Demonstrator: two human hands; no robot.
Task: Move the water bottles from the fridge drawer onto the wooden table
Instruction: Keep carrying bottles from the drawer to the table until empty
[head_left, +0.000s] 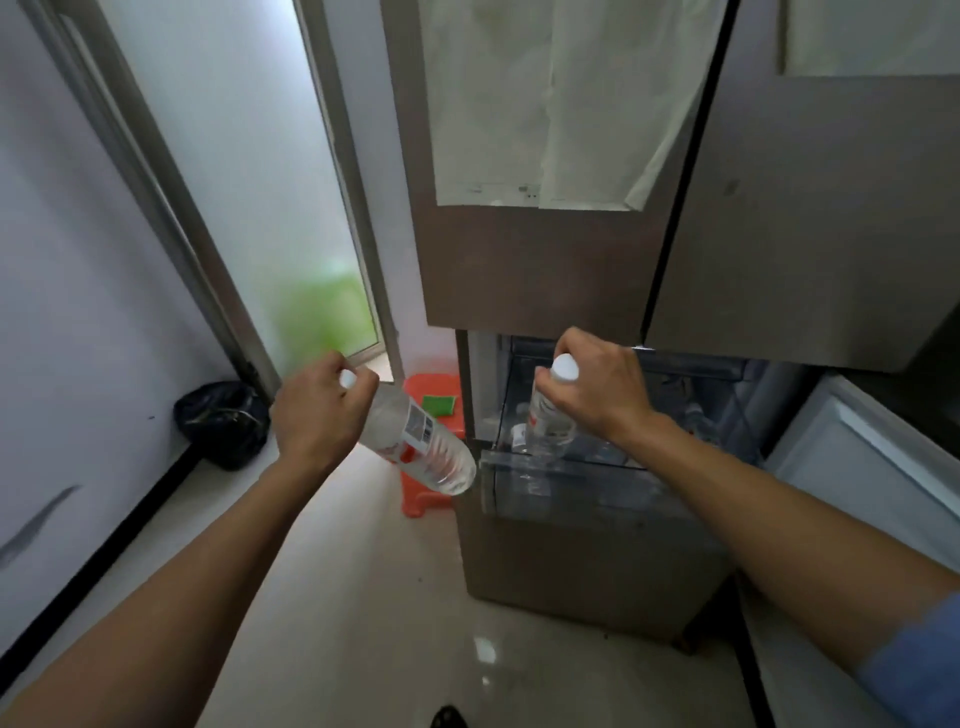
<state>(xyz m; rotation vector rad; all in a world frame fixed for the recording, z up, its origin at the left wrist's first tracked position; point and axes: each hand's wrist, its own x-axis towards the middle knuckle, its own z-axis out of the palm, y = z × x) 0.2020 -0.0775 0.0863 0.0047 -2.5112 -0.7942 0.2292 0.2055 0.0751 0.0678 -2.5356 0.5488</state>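
My left hand (311, 415) grips a clear water bottle (421, 447) by its neck, tilted with its base down to the right, left of the fridge. My right hand (597, 389) holds a second water bottle (550, 426) by its white-capped neck, upright over the open fridge drawer (571, 493). More bottles (696, 415) lie dimly inside the transparent drawer. The wooden table is out of view.
The brown fridge (545, 260) has papers stuck on its upper doors. An orange stool (431, 395) with a green pad stands left of it, and a black bag (223, 421) lies by the wall. A white lower fridge door (872, 467) stands open at right.
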